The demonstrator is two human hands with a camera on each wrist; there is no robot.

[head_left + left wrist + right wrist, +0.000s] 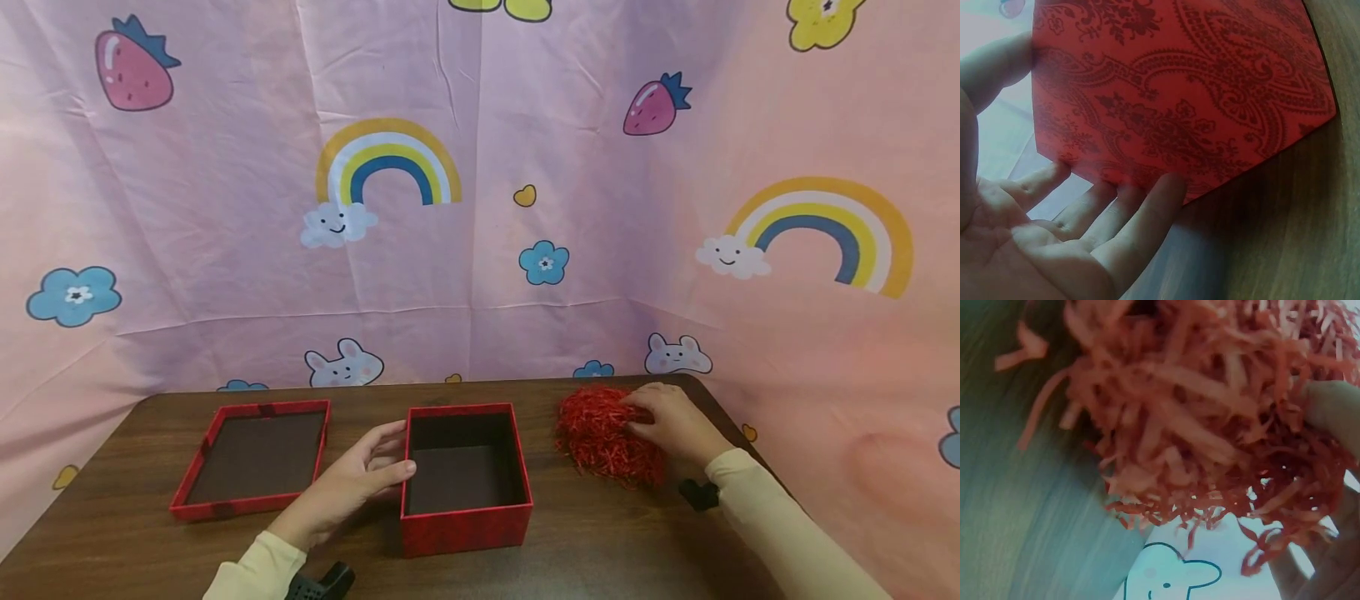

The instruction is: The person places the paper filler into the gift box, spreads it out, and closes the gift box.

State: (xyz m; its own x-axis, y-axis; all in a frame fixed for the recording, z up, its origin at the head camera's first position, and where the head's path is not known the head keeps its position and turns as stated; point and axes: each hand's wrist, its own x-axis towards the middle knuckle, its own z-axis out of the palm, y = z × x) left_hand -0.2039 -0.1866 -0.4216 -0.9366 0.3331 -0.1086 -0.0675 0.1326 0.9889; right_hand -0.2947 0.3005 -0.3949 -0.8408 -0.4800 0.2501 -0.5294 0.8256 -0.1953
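A red patterned gift box (465, 529), lidless with a dark inside, stands on the table. My left hand (360, 477) holds its left side, the thumb at the rim and the other fingers along the wall and far corner. In the left wrist view, those fingers touch the box's patterned wall (1179, 100). To the right lies a tangled heap of red shredded paper (603, 437). My right hand (678, 422) grips the heap's right side. Strands of shredded paper (1179, 412) fill much of the right wrist view and hide some fingers.
The red box lid (255, 458) lies inside-up at the left of the brown wooden table (592, 542). A pink printed cloth (480, 250) hangs behind the table and along its right side. Black wrist devices (322, 583) are on both arms.
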